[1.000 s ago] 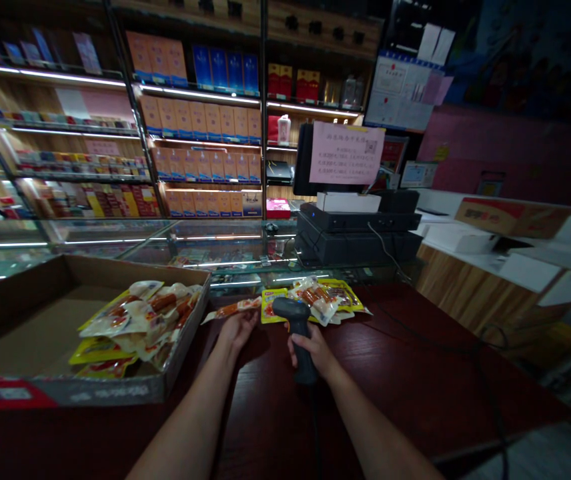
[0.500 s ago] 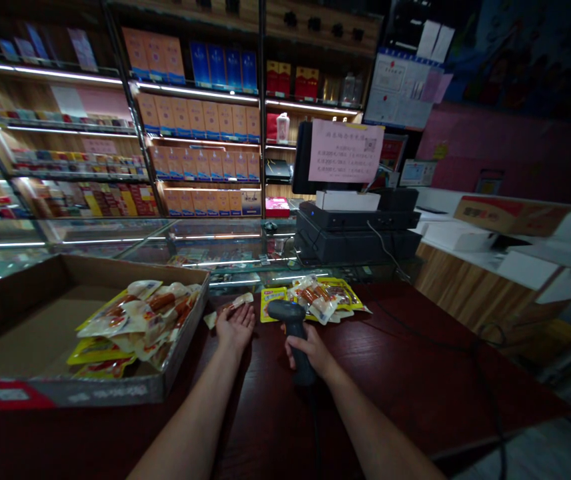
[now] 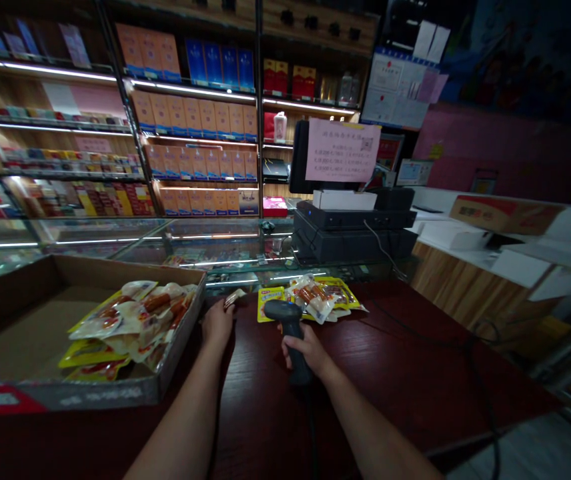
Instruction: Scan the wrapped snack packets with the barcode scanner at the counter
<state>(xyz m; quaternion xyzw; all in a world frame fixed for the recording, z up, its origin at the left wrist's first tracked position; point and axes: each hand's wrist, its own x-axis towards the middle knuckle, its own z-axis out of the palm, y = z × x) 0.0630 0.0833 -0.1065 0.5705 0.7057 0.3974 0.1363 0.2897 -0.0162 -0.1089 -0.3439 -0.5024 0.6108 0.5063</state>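
Right hand (image 3: 301, 347) clenched round the grip of a barcode scanner (image 3: 288, 333), its head raised over the dark red counter (image 3: 415, 373). Left hand (image 3: 217, 321) pinches one sausage packet (image 3: 234, 297) near the rim of the cardboard tray (image 3: 30, 393), which holds a heap of like packets (image 3: 130, 320). Beyond the scanner lies a smaller pile (image 3: 315, 297) (apparently already scanned), so most packets seem left to do. Half a second earlier the left palm lay open, facing up, with the packet flatter. Behind: cash register (image 3: 355, 233).
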